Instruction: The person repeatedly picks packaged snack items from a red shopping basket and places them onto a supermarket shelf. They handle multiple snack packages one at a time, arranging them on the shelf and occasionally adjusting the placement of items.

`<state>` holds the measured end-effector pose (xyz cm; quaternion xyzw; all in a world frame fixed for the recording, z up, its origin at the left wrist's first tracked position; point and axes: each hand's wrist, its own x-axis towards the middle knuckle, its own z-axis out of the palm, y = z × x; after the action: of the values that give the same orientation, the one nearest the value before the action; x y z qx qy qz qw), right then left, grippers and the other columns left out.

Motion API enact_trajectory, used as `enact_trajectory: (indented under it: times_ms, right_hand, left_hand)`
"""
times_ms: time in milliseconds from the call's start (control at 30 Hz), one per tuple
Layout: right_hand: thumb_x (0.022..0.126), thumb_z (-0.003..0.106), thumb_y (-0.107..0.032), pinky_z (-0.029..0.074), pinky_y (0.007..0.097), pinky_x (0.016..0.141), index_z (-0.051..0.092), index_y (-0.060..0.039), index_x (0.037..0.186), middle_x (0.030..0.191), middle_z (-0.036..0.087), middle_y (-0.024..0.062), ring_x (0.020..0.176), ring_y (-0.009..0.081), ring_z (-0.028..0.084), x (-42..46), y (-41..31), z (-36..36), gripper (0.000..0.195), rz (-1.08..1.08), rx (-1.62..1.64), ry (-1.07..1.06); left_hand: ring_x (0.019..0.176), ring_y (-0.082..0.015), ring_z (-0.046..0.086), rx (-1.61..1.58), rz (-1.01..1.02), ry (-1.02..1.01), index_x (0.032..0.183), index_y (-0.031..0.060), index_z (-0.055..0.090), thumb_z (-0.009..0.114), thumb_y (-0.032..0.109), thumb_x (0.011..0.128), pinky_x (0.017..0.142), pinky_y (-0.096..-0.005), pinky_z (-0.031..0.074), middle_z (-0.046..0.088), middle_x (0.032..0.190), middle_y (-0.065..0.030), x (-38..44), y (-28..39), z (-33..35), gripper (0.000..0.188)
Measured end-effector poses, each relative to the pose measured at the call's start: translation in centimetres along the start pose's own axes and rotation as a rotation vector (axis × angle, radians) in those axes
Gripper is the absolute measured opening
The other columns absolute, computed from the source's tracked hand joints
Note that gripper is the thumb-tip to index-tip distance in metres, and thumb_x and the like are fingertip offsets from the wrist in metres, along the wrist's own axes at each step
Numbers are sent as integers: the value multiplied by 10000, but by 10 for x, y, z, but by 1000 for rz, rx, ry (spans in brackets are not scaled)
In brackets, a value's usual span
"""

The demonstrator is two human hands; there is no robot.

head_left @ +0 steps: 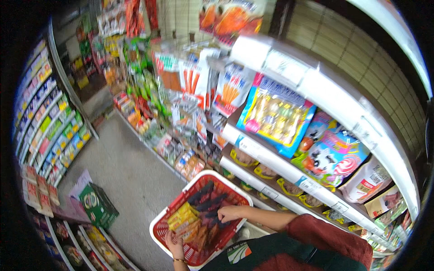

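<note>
A red shopping basket with a white rim stands low in front of me. Dark long packets lie along its far side, with yellow packets and orange-brown packets beside them. My right hand reaches into the basket, its fingers curled onto one of the dark packets. At the basket's near left side is my left hand, with a bracelet at the wrist. Its fingers lie against the ends of the orange-brown packets; whether they grip is unclear.
Shelves with white price rails curve along the right, holding a blue candy bag and other snack bags. Hanging sausage packs line the upper middle. A green carton stands left of the aisle floor. Another stocked rack is at left.
</note>
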<state>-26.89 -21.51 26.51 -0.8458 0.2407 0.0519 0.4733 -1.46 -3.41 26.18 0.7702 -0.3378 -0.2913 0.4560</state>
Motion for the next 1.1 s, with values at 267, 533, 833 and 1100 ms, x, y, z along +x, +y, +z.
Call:
enact_trajectory:
  times_ms: [267, 533, 833, 1100]
  right_hand:
    - [776, 532, -130, 370, 254, 762, 482, -34, 887, 864, 488, 54, 844, 132, 460, -78, -184, -107, 154, -360, 416, 435]
    - [729, 597, -139, 371, 316, 792, 473, -83, 1058, 952, 456, 111, 913, 246, 460, -133, -234, -129, 356, -338, 6, 697]
    - [618, 536, 17, 392, 321, 726, 515, -70, 922, 860, 467, 113, 827, 284, 468, -316, -384, -240, 317, 6, -972, 1393]
    - [709, 501, 29, 380, 336, 843, 497, -66, 1018, 1026, 493, 143, 964, 301, 477, -379, -355, -290, 323, 623, -883, 1056]
  left_hand:
    - [918, -172, 521, -633, 146, -709, 1128, -20, 432, 564, -38, 709, 823, -273, 415, 520, 1043, -102, -26, 210, 30, 440]
    - [995, -260, 491, -1001, -31, -1009, 1239, -17, 258, 443, 204, 861, 771, -359, 462, 418, 1161, -144, -48, 276, 34, 476]
    - [1100, -290, 415, -389, 800, -690, 1205, -37, 367, 487, 176, 807, 897, -361, 352, 403, 1209, -180, -25, 340, 20, 467]
    - [1197, -397, 226, -53, 1531, -319, 1210, 11, 379, 564, 179, 740, 968, -440, 211, 257, 1298, -217, -17, 465, 94, 533]
